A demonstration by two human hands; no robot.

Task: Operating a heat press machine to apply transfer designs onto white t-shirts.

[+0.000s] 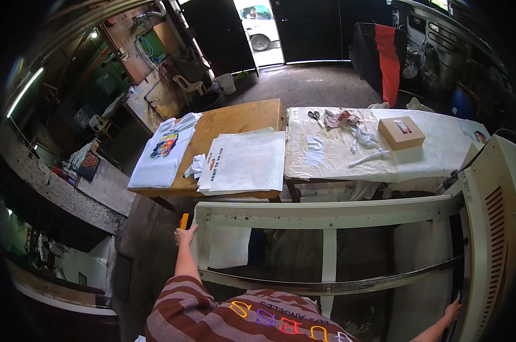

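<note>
A cream metal machine frame (262, 213) with open bays spans the space in front of me. My left hand (186, 236) is at its left end, thumb along the metal edge. Just beyond the fingers an orange-and-black fitting (184, 221) sticks up. At lower right, my right hand (453, 311) touches the dark inner edge of the machine's slotted side housing (493, 222); its fingertips are partly hidden there. A dark, worn cross rail (347, 285) runs across the frame close to my body.
Beyond the frame, a wooden table (236, 114) carries a printed white T-shirt (166, 147) and stacked printed sheets (249, 160). A covered table (347, 166) holds scissors (317, 117), cloth scraps (341, 119) and a cardboard box (401, 132). A plastic chair (189, 85) stands farther back.
</note>
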